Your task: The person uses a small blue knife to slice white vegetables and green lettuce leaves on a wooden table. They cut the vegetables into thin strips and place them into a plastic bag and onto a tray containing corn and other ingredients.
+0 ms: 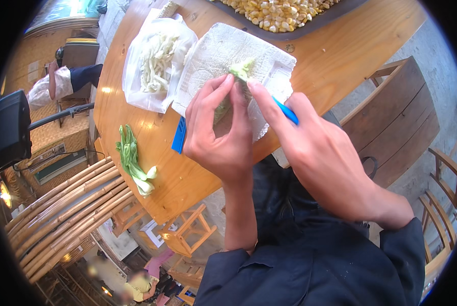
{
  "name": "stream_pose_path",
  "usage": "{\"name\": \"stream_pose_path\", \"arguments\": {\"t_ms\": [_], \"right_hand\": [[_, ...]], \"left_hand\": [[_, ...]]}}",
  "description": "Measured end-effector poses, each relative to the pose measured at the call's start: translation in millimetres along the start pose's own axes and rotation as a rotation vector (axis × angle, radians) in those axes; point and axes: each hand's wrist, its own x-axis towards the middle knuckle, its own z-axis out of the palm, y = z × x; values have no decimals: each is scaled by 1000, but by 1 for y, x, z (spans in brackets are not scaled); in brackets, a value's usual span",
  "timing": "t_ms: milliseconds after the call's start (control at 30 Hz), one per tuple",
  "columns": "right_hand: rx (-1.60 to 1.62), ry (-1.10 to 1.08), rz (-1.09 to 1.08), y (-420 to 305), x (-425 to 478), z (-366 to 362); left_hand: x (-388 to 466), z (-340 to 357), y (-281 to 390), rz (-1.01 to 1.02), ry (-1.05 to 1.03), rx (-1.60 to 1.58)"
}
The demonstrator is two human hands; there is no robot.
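My left hand pinches a pale green piece of vegetable between thumb and fingertips. My right hand grips a blue-handled tool, probably a small knife, its index fingertip close to the vegetable; the working end is hidden. Both hands are over a white foam board with torn edges. More green shows between the left thumb and fingers, too covered to identify. A blue plastic piece, perhaps a blade cover, lies beside my left hand. Further left is a leafy green, likely bok choy.
An open white plastic bag of pale strips sits left of the board. A dark tray of yellow corn kernels stands at the wooden table's far side. Bamboo poles, stools and other people are beyond.
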Motion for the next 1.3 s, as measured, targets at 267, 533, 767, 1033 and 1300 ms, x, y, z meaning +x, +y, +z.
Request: {"name": "stream_pose_path", "arguments": {"t_ms": [267, 533, 767, 1033, 1300], "right_hand": [[45, -14, -41, 14, 19, -8], [52, -25, 2, -1, -11, -16], [66, -58, 18, -3, -14, -17], [-17, -83, -8, 3, 14, 1], [48, -56, -46, 6, 16, -12]], "left_hand": [[1, -5, -2, 71, -3, 91], [1, -3, -1, 7, 28, 70], [-1, -1, -2, -34, 42, 11], [-4, -1, -3, -67, 24, -69], [2, -13, -2, 1, -16, 64]]}}
